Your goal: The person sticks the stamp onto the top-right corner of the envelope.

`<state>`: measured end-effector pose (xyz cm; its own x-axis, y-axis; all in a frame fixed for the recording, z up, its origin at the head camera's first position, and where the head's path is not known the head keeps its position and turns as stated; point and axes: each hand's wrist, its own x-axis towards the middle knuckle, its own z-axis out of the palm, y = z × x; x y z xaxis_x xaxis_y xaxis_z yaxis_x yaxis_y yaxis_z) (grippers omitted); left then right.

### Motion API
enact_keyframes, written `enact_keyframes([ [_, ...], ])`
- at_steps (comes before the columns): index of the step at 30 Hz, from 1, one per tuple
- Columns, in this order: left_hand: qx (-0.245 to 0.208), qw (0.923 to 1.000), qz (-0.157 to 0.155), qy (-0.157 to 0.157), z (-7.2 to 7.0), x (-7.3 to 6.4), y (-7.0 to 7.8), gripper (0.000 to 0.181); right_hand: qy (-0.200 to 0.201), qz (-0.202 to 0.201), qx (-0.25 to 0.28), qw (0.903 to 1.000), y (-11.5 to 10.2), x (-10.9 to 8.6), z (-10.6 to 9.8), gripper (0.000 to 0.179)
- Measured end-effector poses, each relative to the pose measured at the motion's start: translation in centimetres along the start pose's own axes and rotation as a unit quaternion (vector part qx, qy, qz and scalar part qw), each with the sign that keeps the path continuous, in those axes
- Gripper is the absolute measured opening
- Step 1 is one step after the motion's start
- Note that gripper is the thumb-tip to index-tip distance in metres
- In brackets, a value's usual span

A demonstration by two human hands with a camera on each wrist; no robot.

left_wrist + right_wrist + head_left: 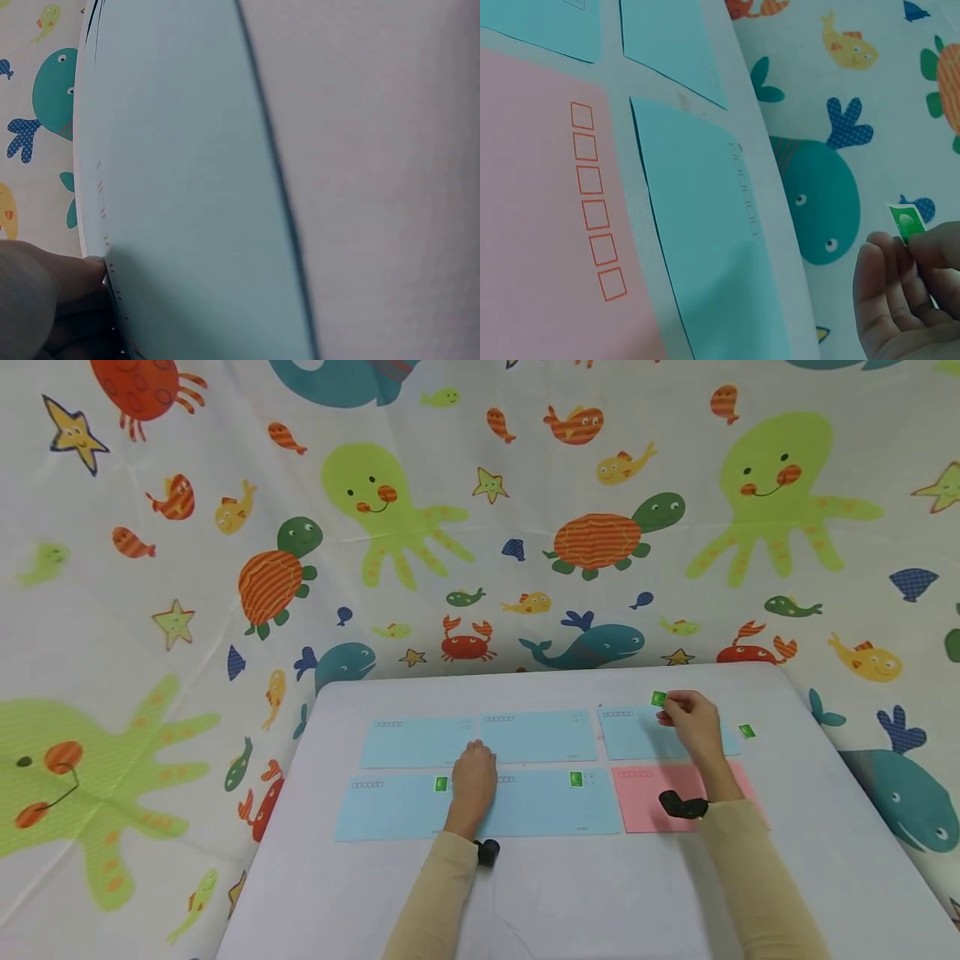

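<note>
My right hand (696, 727) pinches a small green stamp (658, 699) between thumb and fingertips, above the far edge of the upper right blue envelope (630, 735). The right wrist view shows the stamp (907, 220) upright, its white border visible. My left hand (472, 781) rests over the gap between the left and middle blue envelopes, fingers pointing away from me. In the left wrist view its thumb (75, 276) lies at a blue envelope's edge, beside the printed boxes. Green stamps sit on the lower left envelope (390, 814) and the lower middle envelope (555, 810).
Two more blue envelopes, upper left (420, 745) and upper middle (536, 739), lie in the far row. A pink envelope (637, 802) is under my right forearm. Another green stamp (746, 731) lies on the white table (570, 893) at right. A sea-animal cloth hangs behind.
</note>
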<state>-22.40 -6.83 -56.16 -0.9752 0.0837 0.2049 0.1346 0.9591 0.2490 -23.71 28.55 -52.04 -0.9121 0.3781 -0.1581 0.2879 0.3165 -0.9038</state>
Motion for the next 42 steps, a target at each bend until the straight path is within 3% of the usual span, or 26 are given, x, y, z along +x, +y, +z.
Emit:
enact_keyframes([
  [9,0.021,0.9997,0.003,0.011,0.1,0.0,0.0,0.024,-0.023,-0.004,-0.014,0.9996,-0.3,0.5,1.7,0.039],
  [17,0.010,0.9998,0.003,0.020,0.4,0.2,0.0,0.021,-0.033,0.001,-0.033,0.9989,-0.8,0.9,2.8,0.036],
  [25,0.019,0.9998,-0.006,0.005,0.6,0.5,-0.1,0.023,-0.045,-0.028,-0.026,0.9983,-1.1,0.9,3.7,0.035],
  [42,0.011,0.9998,-0.020,0.000,0.6,0.5,0.5,0.026,-0.055,-0.019,-0.028,0.9979,-1.4,1.5,6.1,0.034],
])
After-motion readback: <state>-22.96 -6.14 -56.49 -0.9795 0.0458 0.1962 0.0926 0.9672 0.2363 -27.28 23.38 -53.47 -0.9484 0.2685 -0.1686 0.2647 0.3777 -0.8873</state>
